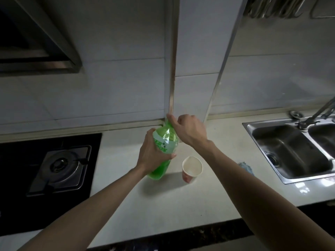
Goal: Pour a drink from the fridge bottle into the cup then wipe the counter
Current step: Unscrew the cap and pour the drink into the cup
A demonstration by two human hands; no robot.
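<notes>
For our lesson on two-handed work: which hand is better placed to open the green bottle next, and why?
The right hand: its fingers pinch the top of the green bottle, where the cap sits hidden. The left hand wraps the bottle's body, so its grip is busy steadying it.

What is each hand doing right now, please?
Left hand: closed, holding the green bottle by its body.
Right hand: closed, pinching the bottle's top.

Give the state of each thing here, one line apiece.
bottle: tilted, top covered by right hand.
left hand: grip round bottle's middle.
right hand: fingers curled round bottle's top.
cup: upright, looks empty.
cloth: crumpled beside sink, untouched.
burner: unlit.
</notes>
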